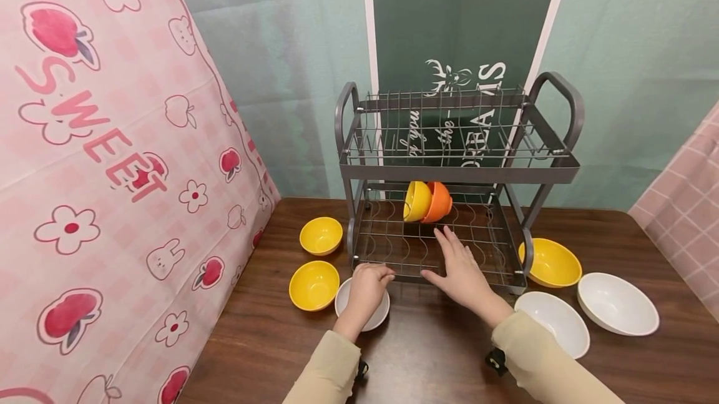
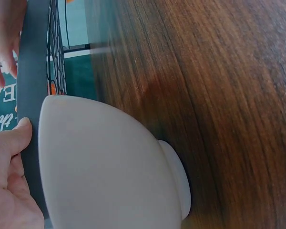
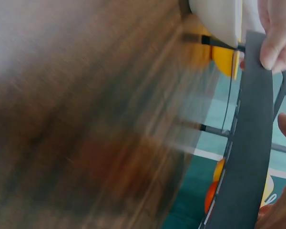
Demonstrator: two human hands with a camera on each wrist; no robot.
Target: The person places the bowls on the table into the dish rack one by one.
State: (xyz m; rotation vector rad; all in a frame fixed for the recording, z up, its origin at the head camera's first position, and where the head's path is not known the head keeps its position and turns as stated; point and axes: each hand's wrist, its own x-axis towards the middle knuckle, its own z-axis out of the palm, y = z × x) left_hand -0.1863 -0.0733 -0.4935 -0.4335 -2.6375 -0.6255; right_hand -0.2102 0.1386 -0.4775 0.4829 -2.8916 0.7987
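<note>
A dark grey two-tier dish rack stands on the table. My left hand grips the front rail of its lower tier near the left end; in the left wrist view the thumb lies against the rail. Just below that hand sits a white bowl, partly hidden by it. My right hand reaches over the lower tier with fingers extended, holding nothing. Beyond its fingertips, a yellow bowl and an orange bowl stand on their sides, nested together, in the lower tier.
Two yellow bowls sit left of the rack. To the right are another yellow bowl and two white bowls. A pink patterned curtain hangs at left, a green one behind.
</note>
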